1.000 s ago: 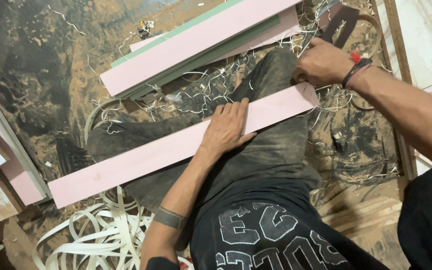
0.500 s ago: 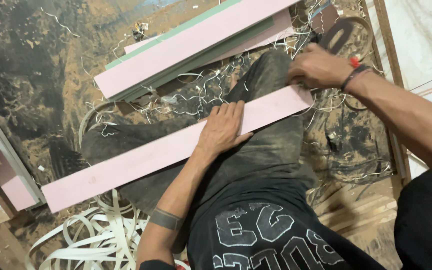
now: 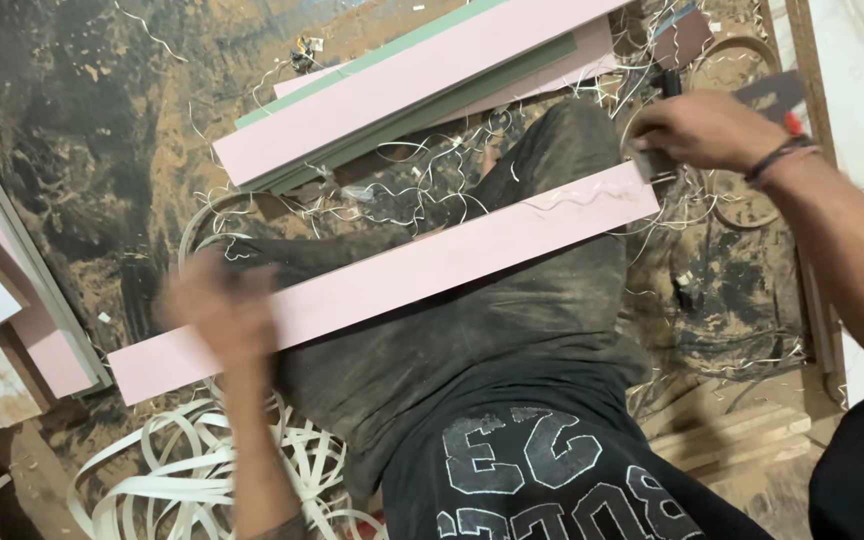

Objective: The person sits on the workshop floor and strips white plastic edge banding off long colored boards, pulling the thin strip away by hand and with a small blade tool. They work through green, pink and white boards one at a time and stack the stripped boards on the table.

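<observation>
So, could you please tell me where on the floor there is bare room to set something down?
The widest bare patch is the dark floor at upper left, bordered by the stacked boards and the panels at the left edge. It is crowded around the pink strip: curled shavings by the left hand, and thin shavings and rings near the right hand.

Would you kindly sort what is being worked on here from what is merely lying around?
In hand:
- long pink board across the lap
- left hand, blurred, on it
- right hand at its end, gripping a small dark tool

Lying about:
- stacked pink and green boards
- white edge-band strips
- thin shavings
</observation>
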The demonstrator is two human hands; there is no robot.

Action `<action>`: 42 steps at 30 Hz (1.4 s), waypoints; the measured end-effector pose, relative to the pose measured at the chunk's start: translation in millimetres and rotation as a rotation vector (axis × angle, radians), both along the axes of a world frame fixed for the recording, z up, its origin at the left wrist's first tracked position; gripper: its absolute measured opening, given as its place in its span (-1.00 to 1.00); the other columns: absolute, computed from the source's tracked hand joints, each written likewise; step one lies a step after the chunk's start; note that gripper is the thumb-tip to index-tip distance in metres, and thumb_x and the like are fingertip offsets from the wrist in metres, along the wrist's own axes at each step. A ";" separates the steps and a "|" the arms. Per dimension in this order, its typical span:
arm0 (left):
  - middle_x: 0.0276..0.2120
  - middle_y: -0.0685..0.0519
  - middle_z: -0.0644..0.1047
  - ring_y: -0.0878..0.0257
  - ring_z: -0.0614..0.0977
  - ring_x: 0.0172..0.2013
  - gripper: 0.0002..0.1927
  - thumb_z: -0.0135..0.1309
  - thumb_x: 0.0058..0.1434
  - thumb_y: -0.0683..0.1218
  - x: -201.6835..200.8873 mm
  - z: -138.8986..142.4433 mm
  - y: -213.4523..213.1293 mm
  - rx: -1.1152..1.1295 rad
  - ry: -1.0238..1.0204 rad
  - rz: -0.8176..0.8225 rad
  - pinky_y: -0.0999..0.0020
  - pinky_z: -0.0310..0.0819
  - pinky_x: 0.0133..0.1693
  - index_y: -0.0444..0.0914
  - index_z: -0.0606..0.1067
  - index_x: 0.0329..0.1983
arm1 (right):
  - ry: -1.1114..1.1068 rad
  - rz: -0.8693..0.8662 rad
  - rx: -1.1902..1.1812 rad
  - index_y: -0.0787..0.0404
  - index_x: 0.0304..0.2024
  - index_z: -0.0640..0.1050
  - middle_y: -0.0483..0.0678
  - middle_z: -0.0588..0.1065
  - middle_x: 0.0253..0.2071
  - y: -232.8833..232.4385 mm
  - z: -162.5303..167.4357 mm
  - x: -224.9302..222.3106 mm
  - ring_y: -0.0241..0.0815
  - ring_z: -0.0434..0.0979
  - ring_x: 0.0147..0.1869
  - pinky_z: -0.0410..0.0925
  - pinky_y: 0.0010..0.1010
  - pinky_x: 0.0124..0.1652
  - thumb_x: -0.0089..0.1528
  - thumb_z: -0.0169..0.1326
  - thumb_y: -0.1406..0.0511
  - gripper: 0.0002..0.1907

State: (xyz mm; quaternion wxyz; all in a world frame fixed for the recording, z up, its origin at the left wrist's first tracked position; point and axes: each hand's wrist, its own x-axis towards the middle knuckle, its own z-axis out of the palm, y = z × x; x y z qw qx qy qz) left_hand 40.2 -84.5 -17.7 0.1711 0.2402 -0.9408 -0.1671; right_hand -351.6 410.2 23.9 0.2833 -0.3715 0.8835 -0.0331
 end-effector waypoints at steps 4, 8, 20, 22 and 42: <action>0.07 -0.31 0.46 -0.21 0.44 0.15 -0.40 0.09 0.43 0.10 123.5 2.0 -96.2 -0.302 -0.272 0.485 -0.13 0.25 0.15 -0.53 0.39 0.23 | 0.024 0.013 -0.041 0.09 -0.06 0.67 0.04 0.63 -0.21 18.6 -0.9 4.4 0.09 0.62 -0.16 0.44 -0.13 -0.17 0.30 0.09 0.15 -0.74; -0.03 -0.35 0.48 -0.20 0.48 -0.08 -0.44 -0.06 0.52 0.17 136.5 -3.1 -90.3 0.842 -0.096 0.646 0.03 0.35 -0.11 -0.45 0.34 0.21 | 0.062 0.060 -0.032 0.05 -0.12 0.68 -0.02 0.62 -0.21 15.3 -11.9 10.8 0.05 0.62 -0.13 0.44 -0.13 -0.16 0.28 0.10 0.17 -0.78; -0.04 -0.07 0.52 0.25 0.60 -0.13 -0.53 0.07 0.33 -0.17 -7.2 68.7 4.0 1.074 0.140 0.159 0.33 0.57 -0.16 -0.39 0.25 0.24 | -0.097 0.029 -0.138 -0.03 -0.14 0.65 -0.25 0.60 -0.29 28.7 -54.6 12.9 -0.29 0.62 -0.21 0.38 -0.31 -0.12 0.32 0.12 0.18 -0.87; -0.03 -0.05 0.50 0.26 0.60 -0.11 -0.52 0.08 0.33 -0.16 -13.3 77.9 7.0 1.036 0.144 0.118 0.35 0.57 -0.16 -0.39 0.25 0.25 | -0.104 0.075 -0.186 -0.04 -0.16 0.66 -0.25 0.60 -0.29 -0.8 -45.8 26.0 -0.28 0.57 -0.23 0.30 -0.29 -0.11 0.32 0.10 0.21 -0.87; -0.18 0.01 0.53 0.35 0.55 -0.29 -0.60 0.11 0.37 -0.15 -40.8 33.5 73.3 1.349 0.261 -0.023 0.45 0.48 -0.29 -0.40 0.35 0.20 | -0.096 0.291 -0.464 0.26 0.00 0.58 0.17 0.58 -0.17 -216.7 26.8 82.4 0.09 0.58 -0.14 0.39 -0.05 -0.18 0.27 0.05 -0.14 -0.38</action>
